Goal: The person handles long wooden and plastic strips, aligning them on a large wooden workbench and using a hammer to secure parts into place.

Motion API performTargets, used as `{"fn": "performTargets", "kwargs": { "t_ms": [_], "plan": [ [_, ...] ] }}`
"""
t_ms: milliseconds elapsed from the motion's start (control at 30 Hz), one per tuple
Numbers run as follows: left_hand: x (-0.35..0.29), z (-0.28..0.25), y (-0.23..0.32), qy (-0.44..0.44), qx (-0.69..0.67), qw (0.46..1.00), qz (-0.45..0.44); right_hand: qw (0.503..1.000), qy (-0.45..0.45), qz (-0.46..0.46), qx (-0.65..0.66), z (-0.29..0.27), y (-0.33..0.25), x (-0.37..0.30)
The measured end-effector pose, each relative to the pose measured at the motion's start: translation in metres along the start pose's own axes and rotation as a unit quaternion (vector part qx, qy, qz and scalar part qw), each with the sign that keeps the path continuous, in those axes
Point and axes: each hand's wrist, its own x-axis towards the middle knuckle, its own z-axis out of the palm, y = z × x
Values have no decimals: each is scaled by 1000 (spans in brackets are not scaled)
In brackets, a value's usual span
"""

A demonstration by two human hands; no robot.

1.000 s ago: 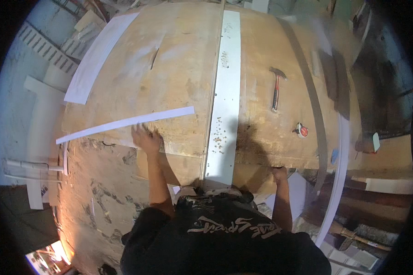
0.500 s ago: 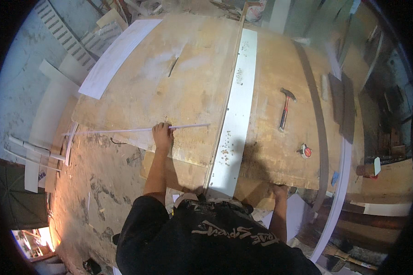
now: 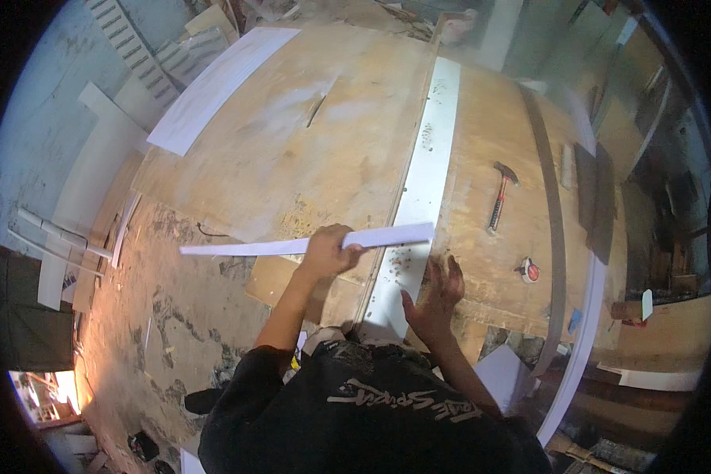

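I see a long, thin white strip [image 3: 308,244] held level above the plywood, its right end reaching over a wider white board [image 3: 423,189] that lies flat and lengthwise on the bench. That board is speckled with dark bits near its close end.

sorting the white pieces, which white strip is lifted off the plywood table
The thin white strip gripped in the left hand, lying crosswise. The wide white board and the white panel at the far left corner lie flat.
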Motion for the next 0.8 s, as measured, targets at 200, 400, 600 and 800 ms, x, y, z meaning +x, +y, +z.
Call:
{"fn": "performTargets", "kwargs": {
  "t_ms": [200,400,600,800],
  "plan": [
    [-25,21,37,-139,-19,990,20,964,-204,-76,-151,-9,-32,35],
    [-39,-12,21,-21,-35,998,46,946,-318,54,3,-18,1,52],
    [-113,-167,-120,289,189,924,-163,936,-327,123,39,-70,66,42],
    [-139,-219,-178,128,203,945,-224,886,-328,205,255,-131,129,40]
  ]
}}
